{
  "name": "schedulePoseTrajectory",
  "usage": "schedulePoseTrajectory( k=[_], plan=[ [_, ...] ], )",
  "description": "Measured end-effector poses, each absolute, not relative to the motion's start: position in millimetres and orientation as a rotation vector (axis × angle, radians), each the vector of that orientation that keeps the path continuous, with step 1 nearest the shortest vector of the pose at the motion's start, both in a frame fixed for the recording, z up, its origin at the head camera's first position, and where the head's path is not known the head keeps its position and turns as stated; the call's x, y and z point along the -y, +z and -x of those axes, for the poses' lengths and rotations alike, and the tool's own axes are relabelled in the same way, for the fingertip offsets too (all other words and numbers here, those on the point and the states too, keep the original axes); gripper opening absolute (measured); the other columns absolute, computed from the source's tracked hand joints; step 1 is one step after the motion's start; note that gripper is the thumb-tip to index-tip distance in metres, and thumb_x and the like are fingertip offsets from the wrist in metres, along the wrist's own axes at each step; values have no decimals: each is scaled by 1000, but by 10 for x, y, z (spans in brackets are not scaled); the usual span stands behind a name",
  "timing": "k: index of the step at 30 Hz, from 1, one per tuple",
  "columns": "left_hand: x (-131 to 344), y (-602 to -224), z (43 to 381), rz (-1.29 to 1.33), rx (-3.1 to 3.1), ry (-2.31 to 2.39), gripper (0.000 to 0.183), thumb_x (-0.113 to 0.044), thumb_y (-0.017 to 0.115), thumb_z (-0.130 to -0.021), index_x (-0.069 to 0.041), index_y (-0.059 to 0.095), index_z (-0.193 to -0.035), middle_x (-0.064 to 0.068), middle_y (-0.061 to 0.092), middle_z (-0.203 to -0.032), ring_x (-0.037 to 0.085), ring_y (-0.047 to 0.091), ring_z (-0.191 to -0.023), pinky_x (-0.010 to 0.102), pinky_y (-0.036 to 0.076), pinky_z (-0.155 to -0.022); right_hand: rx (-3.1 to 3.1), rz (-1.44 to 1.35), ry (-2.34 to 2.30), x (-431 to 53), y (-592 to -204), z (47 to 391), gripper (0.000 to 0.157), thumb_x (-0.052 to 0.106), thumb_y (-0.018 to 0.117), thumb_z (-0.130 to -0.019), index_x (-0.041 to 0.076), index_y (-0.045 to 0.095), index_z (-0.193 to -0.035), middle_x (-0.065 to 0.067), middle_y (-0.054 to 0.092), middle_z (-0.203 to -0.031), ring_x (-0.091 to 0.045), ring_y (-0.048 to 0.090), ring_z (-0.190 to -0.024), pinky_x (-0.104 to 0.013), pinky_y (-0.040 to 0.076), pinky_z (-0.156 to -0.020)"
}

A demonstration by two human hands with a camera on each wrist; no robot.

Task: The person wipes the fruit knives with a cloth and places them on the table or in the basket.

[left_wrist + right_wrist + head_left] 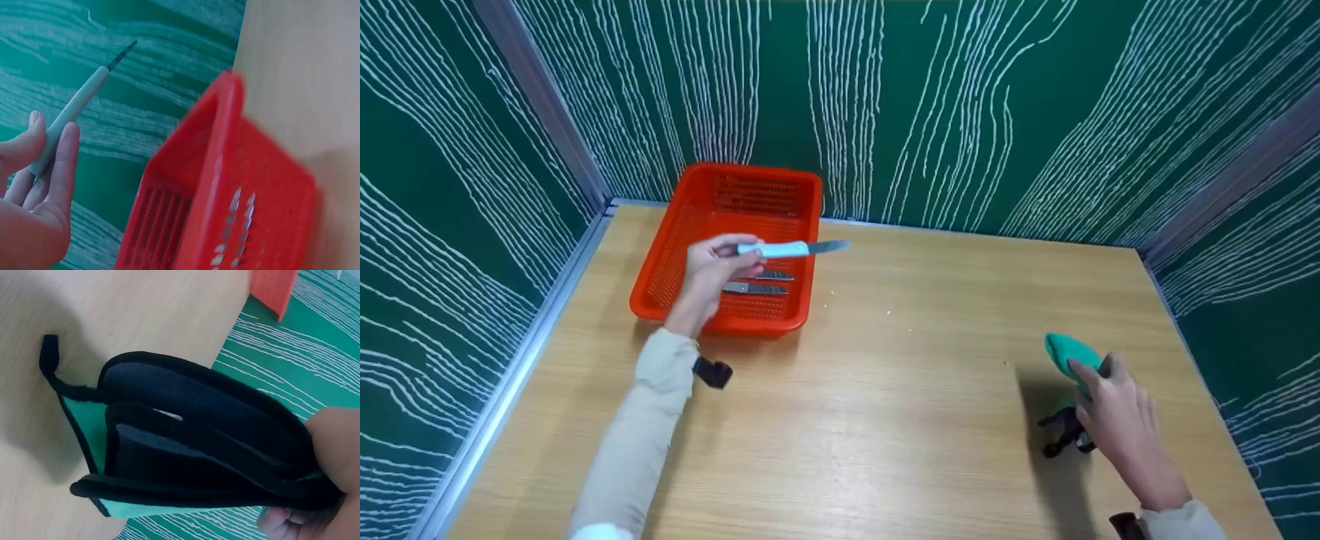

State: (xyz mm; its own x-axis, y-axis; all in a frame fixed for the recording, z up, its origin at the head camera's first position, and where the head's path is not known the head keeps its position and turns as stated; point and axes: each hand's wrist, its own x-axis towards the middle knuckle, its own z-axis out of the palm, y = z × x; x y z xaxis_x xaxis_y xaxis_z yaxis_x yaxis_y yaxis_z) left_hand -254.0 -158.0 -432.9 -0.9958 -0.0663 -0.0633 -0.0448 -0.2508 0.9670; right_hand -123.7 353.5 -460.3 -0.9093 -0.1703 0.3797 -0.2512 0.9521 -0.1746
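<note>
Between thumb and fingers, my left hand [707, 276] pinches the pale blue handle of a small knife [785, 250]. Its short blade points right, past the basket rim in the head view. Below it, two more knives [765, 289] lie inside the red plastic basket [814, 217], their handles partly hidden by the hand. Over the table's right side, my right hand [1119, 411] grips a green fabric pouch [1069, 352] with black edging. The right wrist view shows the pouch mouth [185, 439] gaping, with a dark lining and a black strap [50, 354] dangling at one end.
The wooden table [900, 420] has a few tiny crumbs near its middle. Green panels [780, 82] with white wavy lines stand behind it and along both sides. The basket sits at the back left, close to the rear panel.
</note>
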Motion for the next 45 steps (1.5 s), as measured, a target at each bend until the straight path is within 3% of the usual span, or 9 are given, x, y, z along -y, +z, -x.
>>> schedulePoseTrajectory(
  k=[5, 13, 17, 21, 27, 35, 45],
  plan=[
    [1711, -4264, 2836, -301, 1963, -2471, 28, -5, 72, -83, -4, 68, -111, 16, 65, -109, 30, 66, -92, 34, 55, -83, 2751, -333, 271, -3471, -4735, 1231, 41, -9, 67, -74, -2, 65, -114, -24, 41, -92, -27, 42, -53, -24, 31, -35],
    [1924, -4218, 3230, -530, 2071, -2383, 30, -9, 66, -89, -9, 65, -118, 13, 60, -117, 29, 63, -100, 27, 55, -80, 2795, -457, 200, -3153, -5063, 1216, 44, -8, 73, -66, 1, 68, -109, -25, 48, -91, -31, 50, -66, -36, 46, -40],
    [2012, -4278, 3361, -593, 2119, -2317, 30, -7, 64, -90, -6, 64, -120, 13, 59, -115, 27, 64, -97, 30, 55, -83, 2904, -483, 195, -3002, -5244, 1155, 44, -6, 72, -68, 2, 67, -112, -19, 48, -89, -28, 49, -69, -34, 49, -47],
    [2142, -4396, 3443, -657, 2178, -2251, 30, -3, 63, -90, -1, 63, -120, 14, 59, -111, 26, 66, -93, 34, 54, -84, 3062, -449, 229, -2945, -5399, 1083, 47, -1, 71, -72, 1, 64, -119, -18, 48, -92, -24, 48, -70, -33, 48, -49],
    [2209, -4538, 3576, -756, 2312, -2135, 31, -7, 63, -90, -1, 62, -121, 14, 62, -111, 22, 68, -88, 30, 55, -80, 3200, -322, 268, -3046, -5476, 1019, 53, 3, 73, -75, 2, 59, -126, -22, 48, -99, -25, 50, -71, -40, 50, -54],
    [2060, -4713, 3722, -730, 2472, -1966, 23, -5, 63, -89, 1, 65, -112, 16, 64, -105, 28, 66, -87, 34, 57, -79, 3270, -191, 278, -3181, -5415, 960, 55, 3, 69, -77, 4, 55, -130, -30, 46, -107, -30, 51, -71, -48, 51, -57],
    [2152, -4829, 3727, -775, 2588, -1813, 22, -8, 56, -92, 0, 65, -110, 13, 63, -99, 31, 62, -89, 29, 55, -72, 3287, -158, 289, -3199, -5425, 942, 55, 5, 67, -78, 5, 55, -131, -33, 44, -111, -33, 53, -74, -54, 50, -61]
  ],
)
